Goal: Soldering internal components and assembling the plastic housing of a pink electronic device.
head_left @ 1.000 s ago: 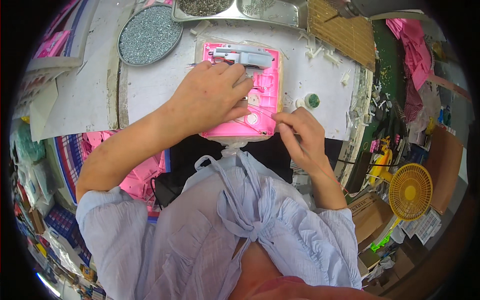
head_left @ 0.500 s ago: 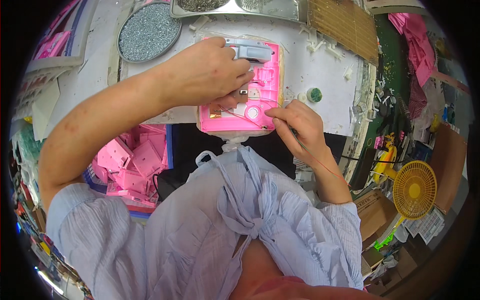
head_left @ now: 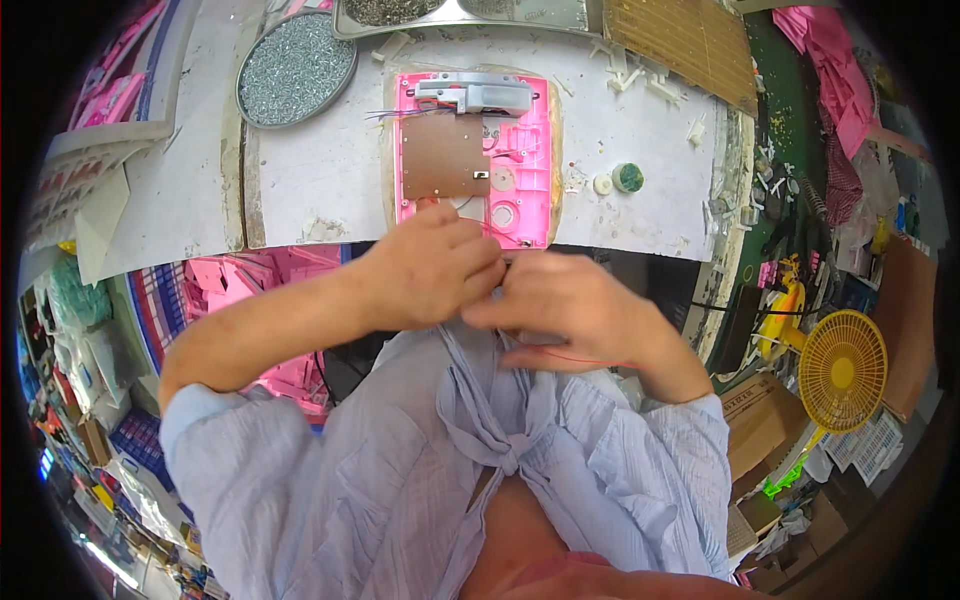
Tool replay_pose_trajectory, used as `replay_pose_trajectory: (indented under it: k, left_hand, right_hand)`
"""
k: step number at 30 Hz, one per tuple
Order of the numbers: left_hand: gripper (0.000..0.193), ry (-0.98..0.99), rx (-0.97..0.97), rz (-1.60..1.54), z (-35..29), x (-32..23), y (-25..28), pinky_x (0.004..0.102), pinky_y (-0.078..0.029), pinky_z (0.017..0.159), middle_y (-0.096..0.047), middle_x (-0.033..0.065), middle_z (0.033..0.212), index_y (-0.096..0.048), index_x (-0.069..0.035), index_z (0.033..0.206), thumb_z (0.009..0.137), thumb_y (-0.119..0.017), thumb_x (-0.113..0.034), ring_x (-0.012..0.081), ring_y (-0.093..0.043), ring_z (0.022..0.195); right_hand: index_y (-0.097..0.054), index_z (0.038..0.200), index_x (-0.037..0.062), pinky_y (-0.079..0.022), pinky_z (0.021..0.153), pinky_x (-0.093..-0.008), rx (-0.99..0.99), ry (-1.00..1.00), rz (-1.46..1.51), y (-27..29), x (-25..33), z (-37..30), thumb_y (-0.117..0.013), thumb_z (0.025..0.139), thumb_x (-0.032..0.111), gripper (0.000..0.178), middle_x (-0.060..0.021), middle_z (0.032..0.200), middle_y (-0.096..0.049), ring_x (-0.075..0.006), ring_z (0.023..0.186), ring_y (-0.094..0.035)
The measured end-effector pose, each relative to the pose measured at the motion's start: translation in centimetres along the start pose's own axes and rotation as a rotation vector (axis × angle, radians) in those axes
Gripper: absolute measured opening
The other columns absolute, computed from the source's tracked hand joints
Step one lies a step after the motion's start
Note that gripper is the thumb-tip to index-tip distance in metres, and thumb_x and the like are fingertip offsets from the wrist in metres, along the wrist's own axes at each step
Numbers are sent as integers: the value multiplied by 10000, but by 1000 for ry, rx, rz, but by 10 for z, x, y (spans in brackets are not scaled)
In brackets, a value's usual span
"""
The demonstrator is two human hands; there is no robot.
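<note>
A pink plastic housing (head_left: 537, 170) lies on the table with a brown circuit board (head_left: 440, 155) and a grey mechanism (head_left: 490, 97) set in it. Thin wires run from the board toward my hands. My left hand (head_left: 435, 265) is closed at the housing's near edge, fingertips turned to the right; what they pinch is hidden. Close beside it, my right hand (head_left: 570, 305) is partly smeared by motion, its fingers bent inward. A thin red wire (head_left: 585, 359) passes through the right hand and trails over the wrist.
A round tray of small metal screws (head_left: 297, 70) stands at the far left, and a metal tray (head_left: 470, 22) at the back. A small green-topped jar (head_left: 628, 178) is right of the housing. Pink parts (head_left: 225, 285) fill a bin below the table; a yellow fan (head_left: 842, 370) stands right.
My left hand has left the board and come down to the housing's near edge. My right hand has moved nearer and left, beside it. The board now lies flat, uncovered.
</note>
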State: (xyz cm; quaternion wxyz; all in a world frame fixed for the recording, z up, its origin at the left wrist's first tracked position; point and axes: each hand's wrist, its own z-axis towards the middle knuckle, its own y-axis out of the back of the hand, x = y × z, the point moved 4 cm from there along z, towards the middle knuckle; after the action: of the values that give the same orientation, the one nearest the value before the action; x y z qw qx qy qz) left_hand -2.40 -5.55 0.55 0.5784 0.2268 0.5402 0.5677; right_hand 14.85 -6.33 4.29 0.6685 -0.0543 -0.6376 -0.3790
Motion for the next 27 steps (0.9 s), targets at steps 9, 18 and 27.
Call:
replay_pose_trajectory:
  k: [9,18,27]
  left_hand:
    - [224,426,-378,93,-56,6,13,389,-471,591,-585,41,813,-696,-77,959,749,-767,-114,252,-576,655]
    - [147,604,-28,-66,-78,-29,-32,399,-509,615,-582,61,826,-630,-94,892,852,-695,-220,261,-631,721]
    - [266,461,-239,-281,-64,23,15,409,-525,669,-607,93,882,-668,-96,1039,805,-792,-125,314,-633,804]
  right_hand:
    - [-703,1218,106,-409,949,-468,-149,-134,-760,-10,-29,20,-800,748,410,568,-56,1126,-627,-293,1046,-538]
    - [-701,1058,103,-405,871,-443,-277,-64,-725,-46,-32,48,-829,739,252,374,-22,1076,-660,-258,1015,-585]
    - [-670,973,104,-390,865,-448,-207,-182,-767,-46,-28,55,-816,700,280,356,-53,1073,-628,-261,1000,-545]
